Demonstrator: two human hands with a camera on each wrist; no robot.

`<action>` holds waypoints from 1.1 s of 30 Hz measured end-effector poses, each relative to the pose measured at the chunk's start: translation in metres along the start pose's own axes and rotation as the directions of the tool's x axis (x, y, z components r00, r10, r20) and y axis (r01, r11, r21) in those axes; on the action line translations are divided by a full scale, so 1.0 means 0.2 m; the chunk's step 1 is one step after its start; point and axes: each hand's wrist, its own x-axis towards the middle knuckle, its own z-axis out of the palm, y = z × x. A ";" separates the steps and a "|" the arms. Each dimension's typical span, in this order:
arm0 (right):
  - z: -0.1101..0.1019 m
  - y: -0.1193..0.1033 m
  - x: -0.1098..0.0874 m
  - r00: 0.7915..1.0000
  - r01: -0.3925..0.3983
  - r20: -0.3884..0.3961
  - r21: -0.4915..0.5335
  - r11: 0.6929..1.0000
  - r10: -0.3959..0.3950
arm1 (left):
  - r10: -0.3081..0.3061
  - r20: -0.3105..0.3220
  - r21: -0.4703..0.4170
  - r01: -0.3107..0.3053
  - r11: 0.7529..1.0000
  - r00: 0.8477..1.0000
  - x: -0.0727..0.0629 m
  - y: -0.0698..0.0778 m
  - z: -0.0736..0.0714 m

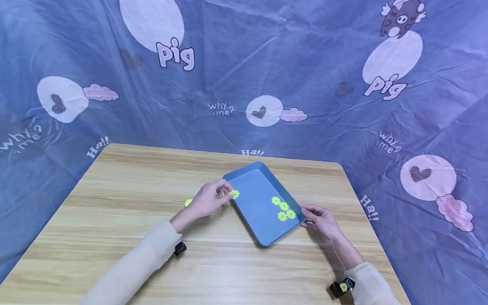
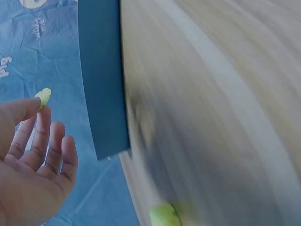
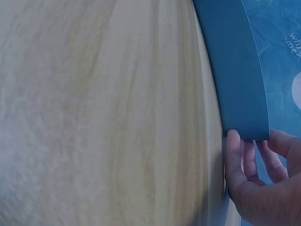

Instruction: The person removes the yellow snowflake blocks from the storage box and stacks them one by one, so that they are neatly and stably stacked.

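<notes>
Yellow-green piece (image 1: 188,203) on the surface (image 1: 126,203), half hidden behind the left wrist; outline hard to read. In the left wrist view, a green blob sits cut off at the bottom edge, blurred. The wood smears there too. Both forearms run out of frame, so no elbows. Black wrist camera (image 1: 180,248) on the left mostly tucked behind the cuff.

Left hand (image 1: 207,198): thumb and index pinch a small yellow-green flower (image 1: 234,194) at the fingertips, other fingers loosely bent. Flower overlaps the tray's left long edge as seen from the head; its height over the rim I can't tell. Part of it is covered by the fingertips. Left arm reaches in from lower left, palm turned inward.

Right hand (image 1: 322,221): pinches the near right corner of the blue tray (image 1: 249,212), thumb on the rim, fingers against the outside wall; some fingers partly hidden by each other. Right arm comes up from lower right, angled inward.

Tray sits slantwise between the hands. Four flowers (image 1: 284,206) lie inside, bunched toward the right hand's corner, some touching.
</notes>
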 end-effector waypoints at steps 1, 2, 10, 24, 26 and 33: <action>0.00 0.00 0.00 1.000 0.000 0.001 -0.001 1.000 0.000 | -0.009 -0.007 -0.006 0.009 1.000 1.000 -0.01 -0.01 -0.01; 0.00 0.01 0.00 1.000 -0.001 -0.006 0.003 1.000 0.001 | -0.014 -0.014 -0.008 0.014 1.000 1.000 -0.01 -0.03 -0.02; -0.02 0.02 0.00 1.000 0.002 -0.011 -0.003 1.000 -0.002 | -0.042 -0.089 -0.020 0.040 0.999 0.995 -0.07 -0.09 -0.09; -0.03 0.02 0.00 1.000 0.000 0.000 -0.010 1.000 0.000 | -0.121 -0.142 -0.066 0.113 0.991 0.982 -0.17 -0.19 -0.26; -0.03 0.02 0.00 1.000 0.003 0.001 -0.009 1.000 -0.003 | -0.138 -0.142 -0.075 0.128 0.989 0.980 -0.17 -0.20 -0.27; -0.02 0.02 0.01 1.000 0.002 -0.005 -0.007 1.000 -0.002 | -0.200 -0.134 -0.106 0.186 0.977 0.971 -0.20 -0.28 -0.33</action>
